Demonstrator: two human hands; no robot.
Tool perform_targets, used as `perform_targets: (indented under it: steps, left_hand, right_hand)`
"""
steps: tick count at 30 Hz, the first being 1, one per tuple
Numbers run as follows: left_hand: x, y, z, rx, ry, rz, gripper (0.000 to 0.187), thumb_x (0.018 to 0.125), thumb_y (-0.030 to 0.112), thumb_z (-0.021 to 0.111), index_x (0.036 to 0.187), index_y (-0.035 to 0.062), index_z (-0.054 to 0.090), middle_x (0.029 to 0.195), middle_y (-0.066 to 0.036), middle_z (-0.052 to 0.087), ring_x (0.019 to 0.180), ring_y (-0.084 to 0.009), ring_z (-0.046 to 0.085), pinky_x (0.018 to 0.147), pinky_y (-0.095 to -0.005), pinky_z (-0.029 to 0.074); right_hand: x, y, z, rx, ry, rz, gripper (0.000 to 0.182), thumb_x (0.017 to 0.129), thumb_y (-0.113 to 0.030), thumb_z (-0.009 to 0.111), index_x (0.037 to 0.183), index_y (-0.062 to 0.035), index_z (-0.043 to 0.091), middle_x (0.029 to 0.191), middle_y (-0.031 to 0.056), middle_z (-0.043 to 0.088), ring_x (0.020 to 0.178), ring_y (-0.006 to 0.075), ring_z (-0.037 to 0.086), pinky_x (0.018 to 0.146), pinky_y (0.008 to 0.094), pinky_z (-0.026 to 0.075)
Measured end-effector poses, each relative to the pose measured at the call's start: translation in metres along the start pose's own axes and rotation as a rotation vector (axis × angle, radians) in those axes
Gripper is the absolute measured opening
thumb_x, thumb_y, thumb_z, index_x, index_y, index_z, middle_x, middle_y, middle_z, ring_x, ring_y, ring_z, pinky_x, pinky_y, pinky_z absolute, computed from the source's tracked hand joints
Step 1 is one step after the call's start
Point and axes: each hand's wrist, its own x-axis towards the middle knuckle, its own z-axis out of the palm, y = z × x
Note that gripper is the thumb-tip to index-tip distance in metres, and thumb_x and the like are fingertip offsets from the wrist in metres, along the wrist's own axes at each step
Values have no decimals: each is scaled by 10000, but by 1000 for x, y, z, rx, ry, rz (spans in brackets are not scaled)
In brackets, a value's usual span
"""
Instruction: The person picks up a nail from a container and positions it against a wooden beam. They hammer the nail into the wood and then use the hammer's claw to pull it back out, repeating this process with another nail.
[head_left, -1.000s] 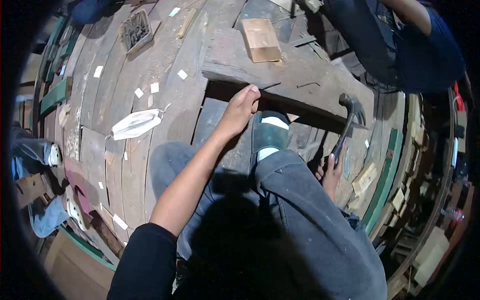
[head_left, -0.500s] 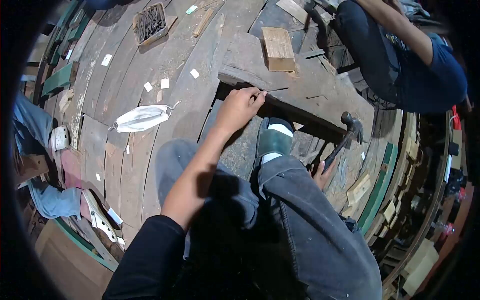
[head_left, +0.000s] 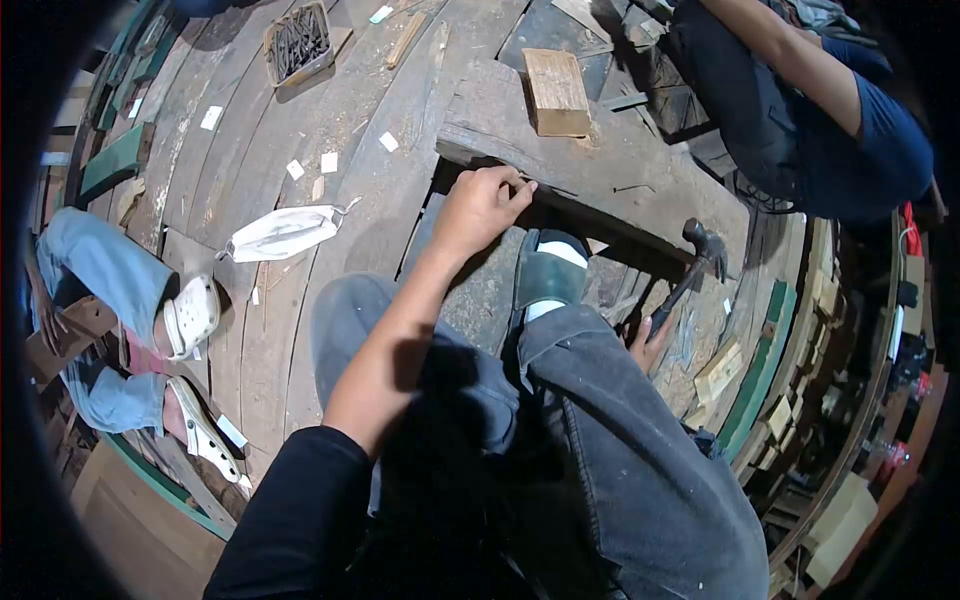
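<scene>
My left hand (head_left: 484, 208) is at the front edge of a thick wooden plank (head_left: 660, 215), over a dark gap. Its thumb and index finger are pinched together; whatever is between them is too small to make out. My right hand (head_left: 648, 345), partly hidden behind my knee, is wrapped around the dark handle of a claw hammer (head_left: 706, 250). The hammer's head points up, beside the plank's right end. A thin bent nail (head_left: 634, 188) lies on the plank. Behind it sits a pale wooden block (head_left: 557, 95).
A plastic tub of nails (head_left: 300, 45) stands at the back left. A white face mask (head_left: 285, 233) and paper scraps lie on the floorboards (head_left: 380, 200). One person in white clogs (head_left: 195, 315) is at left; another person (head_left: 800, 120) crouches at upper right. My shoe (head_left: 553, 275) is beside the gap.
The person at left has moved a leg and clog to the right, and a hand shows there. My left fingers have curled slightly; the hammer stays nearly in place.
</scene>
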Motion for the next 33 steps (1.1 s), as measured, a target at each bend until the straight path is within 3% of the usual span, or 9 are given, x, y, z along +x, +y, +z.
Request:
perform_targets:
  steps: [10,13,14,17,18,22,27,30,33]
  left_hand:
    - [-1,2,2,142,85,-48,314,827,363,746,738,69,687,607,-131,625,568,-314,636,538,-415,485]
    - [-4,11,-3,299,218,69,269,801,356,767,804,101,681,643,-121,648,576,-302,644,541,-406,495]
    - [-6,15,-5,313,200,66,249,794,328,772,923,131,692,740,-101,688,658,-286,677,584,-390,524]
    - [-3,10,0,256,374,327,232,806,284,782,949,114,717,871,-87,715,799,-261,701,689,-366,552]
    - [-4,9,-2,274,284,281,227,816,271,767,995,136,732,1026,-60,726,956,-256,701,789,-356,563]
    - [6,14,-10,391,132,293,197,813,270,763,985,177,745,1072,-85,716,966,-293,694,792,-393,560]
    - [38,18,-32,450,-40,414,189,788,244,773,921,111,748,901,-68,646,971,-262,609,870,-399,502]
    - [47,10,-31,389,7,439,205,794,253,770,926,100,739,930,-73,662,967,-268,614,891,-388,495]
    - [46,1,-24,381,55,421,229,812,272,756,979,116,740,956,-69,676,989,-266,619,916,-382,489]
  right_hand:
    - [0,1,-4,-31,-12,7,613,1056,-301,474,1558,-280,124,690,10,448,480,94,389,417,250,333]
    - [0,1,-3,-8,-33,-5,611,1057,-292,472,1558,-285,122,683,11,447,475,94,382,414,252,331]
    - [0,1,-3,-1,-38,-11,610,1057,-289,472,1558,-286,123,682,10,447,473,93,381,413,252,331]
    - [0,2,-3,18,-41,-11,609,1058,-279,472,1557,-289,124,682,7,446,468,93,379,412,251,332]
    - [0,3,-3,29,-40,-3,605,1057,-277,474,1556,-285,132,681,6,447,468,92,381,411,251,332]
    - [3,-2,-4,22,-58,-40,594,1055,-261,485,1554,-263,164,680,4,451,470,87,400,407,250,338]
    - [-20,-44,-19,-100,-37,-46,590,1046,-215,505,1564,-210,223,680,25,491,416,95,407,353,257,341]
    - [-23,-65,-29,-432,-41,-310,611,1021,-198,545,1564,-163,268,802,41,560,628,90,534,559,238,465]
    - [-35,-81,-33,-406,-48,-265,610,1005,-198,569,1551,-117,311,878,41,564,762,85,535,698,236,471]
